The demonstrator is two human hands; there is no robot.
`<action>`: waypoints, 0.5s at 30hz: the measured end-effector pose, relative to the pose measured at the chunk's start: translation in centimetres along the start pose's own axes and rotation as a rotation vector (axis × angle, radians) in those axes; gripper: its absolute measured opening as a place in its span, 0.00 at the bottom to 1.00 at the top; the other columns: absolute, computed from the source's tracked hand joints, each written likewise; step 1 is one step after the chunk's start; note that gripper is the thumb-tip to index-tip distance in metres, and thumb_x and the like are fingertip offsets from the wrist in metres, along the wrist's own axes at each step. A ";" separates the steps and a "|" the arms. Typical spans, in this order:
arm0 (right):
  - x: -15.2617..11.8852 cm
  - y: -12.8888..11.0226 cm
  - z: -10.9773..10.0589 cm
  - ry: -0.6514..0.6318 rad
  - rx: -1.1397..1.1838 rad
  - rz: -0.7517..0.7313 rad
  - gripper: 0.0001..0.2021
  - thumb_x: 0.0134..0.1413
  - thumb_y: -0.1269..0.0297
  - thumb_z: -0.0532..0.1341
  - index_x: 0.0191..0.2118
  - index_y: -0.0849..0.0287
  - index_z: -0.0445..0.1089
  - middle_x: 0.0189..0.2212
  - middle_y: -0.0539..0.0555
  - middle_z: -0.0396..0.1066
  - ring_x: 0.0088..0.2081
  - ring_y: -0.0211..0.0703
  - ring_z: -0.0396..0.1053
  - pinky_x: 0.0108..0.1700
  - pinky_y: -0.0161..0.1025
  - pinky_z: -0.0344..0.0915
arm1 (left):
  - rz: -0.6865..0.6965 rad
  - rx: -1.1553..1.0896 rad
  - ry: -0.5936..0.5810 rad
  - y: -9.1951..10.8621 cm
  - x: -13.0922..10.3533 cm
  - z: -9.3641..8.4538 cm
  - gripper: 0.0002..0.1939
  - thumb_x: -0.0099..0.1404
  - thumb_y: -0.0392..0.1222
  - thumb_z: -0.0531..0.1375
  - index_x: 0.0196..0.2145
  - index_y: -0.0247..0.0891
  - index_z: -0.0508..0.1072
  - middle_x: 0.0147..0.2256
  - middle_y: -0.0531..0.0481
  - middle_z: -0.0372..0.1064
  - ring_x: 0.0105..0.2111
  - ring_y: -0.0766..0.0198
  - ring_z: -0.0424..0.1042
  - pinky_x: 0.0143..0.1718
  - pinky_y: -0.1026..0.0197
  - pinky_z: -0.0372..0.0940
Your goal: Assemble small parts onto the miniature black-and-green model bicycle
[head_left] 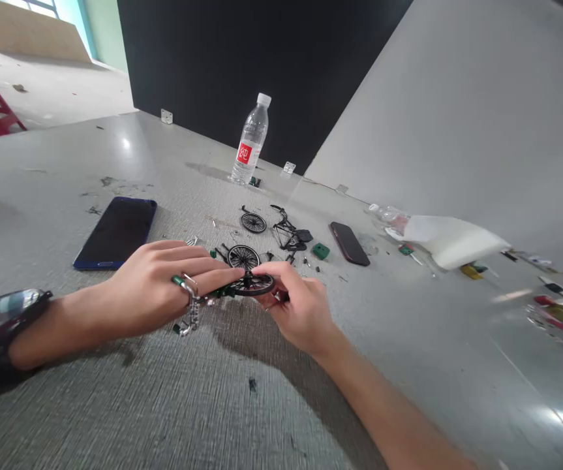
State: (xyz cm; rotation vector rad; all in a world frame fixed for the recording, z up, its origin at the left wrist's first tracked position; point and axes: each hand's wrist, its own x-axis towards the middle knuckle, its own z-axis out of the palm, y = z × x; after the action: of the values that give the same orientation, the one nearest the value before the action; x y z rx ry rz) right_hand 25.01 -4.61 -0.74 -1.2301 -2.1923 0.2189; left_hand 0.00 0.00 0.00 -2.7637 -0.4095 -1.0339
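I am fitting a small black spoked wheel to a green miniature bicycle frame, held just above the grey table. My left hand closes its fingers over the frame; my right hand pinches the wheel's rim, perhaps a tiny tool too. Next, the axle needs careful aligning.
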 end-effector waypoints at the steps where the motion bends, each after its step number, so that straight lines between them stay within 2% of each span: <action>1: 0.0 0.1 0.0 -0.002 -0.002 0.005 0.09 0.67 0.58 0.56 0.48 0.53 0.66 0.24 0.45 0.73 0.24 0.36 0.71 0.27 0.35 0.62 | -0.001 -0.001 0.007 0.0 0.0 0.0 0.17 0.75 0.34 0.50 0.57 0.42 0.68 0.40 0.50 0.80 0.34 0.60 0.77 0.34 0.55 0.72; 3: 0.0 0.1 0.0 -0.024 -0.002 0.017 0.11 0.67 0.54 0.56 0.48 0.53 0.67 0.24 0.45 0.74 0.24 0.36 0.72 0.27 0.35 0.62 | 0.000 0.010 0.017 0.0 0.0 -0.1 0.17 0.75 0.34 0.49 0.56 0.41 0.68 0.38 0.50 0.79 0.33 0.61 0.76 0.34 0.56 0.71; 6: 0.0 0.1 0.1 -0.065 0.009 0.027 0.14 0.67 0.51 0.56 0.51 0.52 0.67 0.26 0.47 0.76 0.25 0.37 0.72 0.28 0.36 0.63 | -0.004 0.038 -0.005 0.1 0.1 -0.2 0.13 0.74 0.32 0.51 0.54 0.32 0.69 0.36 0.45 0.79 0.33 0.59 0.76 0.33 0.55 0.70; 9: -0.1 0.1 -0.1 -0.047 0.007 -0.009 0.15 0.65 0.51 0.59 0.51 0.53 0.67 0.25 0.46 0.75 0.24 0.36 0.71 0.27 0.35 0.61 | -0.008 0.035 -0.027 0.3 0.1 -0.2 0.13 0.74 0.33 0.53 0.53 0.30 0.69 0.38 0.44 0.78 0.33 0.59 0.75 0.35 0.55 0.70; 11: -0.1 0.5 -0.4 0.024 0.001 -0.043 0.16 0.61 0.50 0.62 0.49 0.52 0.68 0.22 0.44 0.71 0.20 0.35 0.67 0.25 0.36 0.60 | -0.005 0.035 -0.028 0.3 0.1 -0.2 0.13 0.74 0.34 0.54 0.54 0.30 0.69 0.39 0.44 0.78 0.34 0.59 0.75 0.36 0.54 0.70; 15: 0.1 2.3 -1.7 0.335 0.092 0.016 0.17 0.59 0.44 0.60 0.45 0.51 0.65 0.16 0.43 0.60 0.16 0.37 0.54 0.19 0.38 0.52 | -0.009 0.033 -0.033 0.1 -0.2 0.0 0.15 0.73 0.32 0.53 0.55 0.31 0.68 0.41 0.44 0.79 0.36 0.57 0.76 0.36 0.53 0.71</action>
State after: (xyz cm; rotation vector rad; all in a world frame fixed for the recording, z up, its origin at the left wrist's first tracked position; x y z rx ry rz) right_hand 27.60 -3.52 -0.32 -1.1426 -1.8645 0.1092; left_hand -0.11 -0.12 -0.09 -2.7560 -0.4401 -0.9757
